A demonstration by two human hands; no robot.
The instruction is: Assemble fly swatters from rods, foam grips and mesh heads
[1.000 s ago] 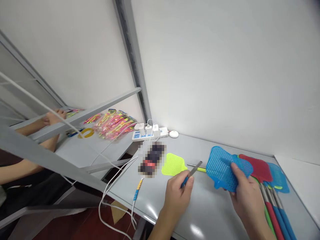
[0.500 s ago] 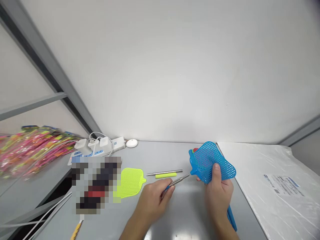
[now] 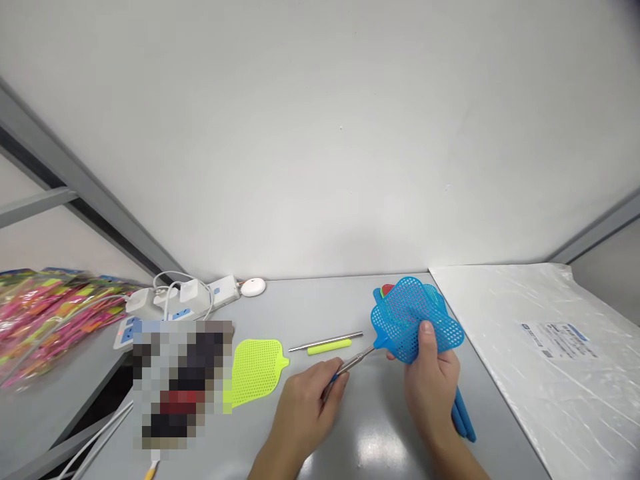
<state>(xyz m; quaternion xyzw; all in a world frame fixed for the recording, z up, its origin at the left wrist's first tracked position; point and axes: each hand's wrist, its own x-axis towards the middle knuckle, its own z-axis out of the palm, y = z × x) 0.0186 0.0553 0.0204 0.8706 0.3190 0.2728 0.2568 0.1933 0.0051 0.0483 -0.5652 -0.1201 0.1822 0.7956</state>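
Note:
My left hand (image 3: 313, 400) is closed around a metal telescopic rod (image 3: 357, 360) with a blue grip mostly hidden in the fingers. The rod's far tip meets the neck of a blue perforated fly swatter head (image 3: 400, 327). Thumb on top, my right hand (image 3: 430, 377) pinches this head by its far side. Behind it, more blue mesh (image 3: 434, 293) and a bit of red (image 3: 387, 289) show in part. Blue handles (image 3: 464, 417) stick out beside my right wrist. Left of my hands lie a yellow-green swatter head (image 3: 257, 367), another metal rod (image 3: 330, 340) and a yellow-green grip (image 3: 329, 347).
A power strip (image 3: 224, 291) with white plugs and cables stands at the back left, near a white oval case (image 3: 253, 287). A blurred-out dark object (image 3: 187, 387) lies in front. Colourful bagged items (image 3: 55, 313) fill the far left; a white wrapped package (image 3: 530, 300) lies right.
The rod tip and the neck of the blue head, apart before, now meet. More blue mesh shows behind the held head, and the view has shifted slightly.

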